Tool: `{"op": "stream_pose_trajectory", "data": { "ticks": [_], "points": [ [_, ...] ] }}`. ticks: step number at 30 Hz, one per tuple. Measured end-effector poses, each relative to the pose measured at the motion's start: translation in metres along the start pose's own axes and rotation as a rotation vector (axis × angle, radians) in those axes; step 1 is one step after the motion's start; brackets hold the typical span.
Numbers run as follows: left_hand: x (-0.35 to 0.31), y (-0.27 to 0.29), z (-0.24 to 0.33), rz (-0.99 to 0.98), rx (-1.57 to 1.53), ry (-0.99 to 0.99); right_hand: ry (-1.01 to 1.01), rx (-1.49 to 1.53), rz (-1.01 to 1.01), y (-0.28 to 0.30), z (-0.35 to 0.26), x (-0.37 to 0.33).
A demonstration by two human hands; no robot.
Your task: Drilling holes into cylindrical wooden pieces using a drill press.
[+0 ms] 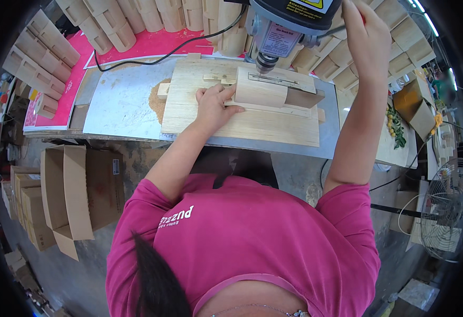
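Head view: I judge drilling underway. Chuck (266,62) stands over wooden block (260,95), slot outline on top; cut remaining unclear. Block lies just right of left hand (214,107), fingertips against its end, clamping can't tell. Right hand (367,31) wrapped round lever (333,31). Room: leftward from left hand, past sawdust (157,109); counter (120,103) edge wearer-side.

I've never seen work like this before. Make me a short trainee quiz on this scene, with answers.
1. True or false: the right hand is raised beside the drill press.
2. Which is nearest the left hand? A) cardboard box B) rounded wooden block C) wire fan
3. Fill in: sawdust lies at the ____ side of the flat board.

Key: 1. True. 2. B. 3. Left.
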State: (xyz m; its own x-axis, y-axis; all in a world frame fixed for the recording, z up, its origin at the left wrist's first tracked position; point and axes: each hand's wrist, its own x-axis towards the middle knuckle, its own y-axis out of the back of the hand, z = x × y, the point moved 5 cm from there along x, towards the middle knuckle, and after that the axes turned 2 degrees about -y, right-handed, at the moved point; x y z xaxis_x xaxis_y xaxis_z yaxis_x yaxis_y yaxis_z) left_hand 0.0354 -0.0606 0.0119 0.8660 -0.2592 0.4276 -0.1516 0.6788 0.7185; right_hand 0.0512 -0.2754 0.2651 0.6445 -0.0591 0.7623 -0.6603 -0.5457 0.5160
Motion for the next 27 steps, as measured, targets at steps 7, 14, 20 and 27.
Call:
{"op": "stream_pose_trajectory", "data": {
  "ticks": [7,14,20,27],
  "points": [
    [0.0,0.003,0.0,-0.012,0.014,0.013,-0.061,0.288,0.027,-0.002,-0.014,-0.099],
    [0.001,0.0,0.002,-0.012,0.026,0.006,0.079,0.332,0.157,-0.051,0.026,-0.153],
    [-0.001,0.0,0.001,-0.049,0.02,0.05,0.124,0.263,0.091,-0.043,0.02,-0.146],
    [-0.003,0.006,-0.002,-0.036,0.025,0.077,0.022,0.054,0.096,0.0,-0.015,-0.027]
  ]
}}
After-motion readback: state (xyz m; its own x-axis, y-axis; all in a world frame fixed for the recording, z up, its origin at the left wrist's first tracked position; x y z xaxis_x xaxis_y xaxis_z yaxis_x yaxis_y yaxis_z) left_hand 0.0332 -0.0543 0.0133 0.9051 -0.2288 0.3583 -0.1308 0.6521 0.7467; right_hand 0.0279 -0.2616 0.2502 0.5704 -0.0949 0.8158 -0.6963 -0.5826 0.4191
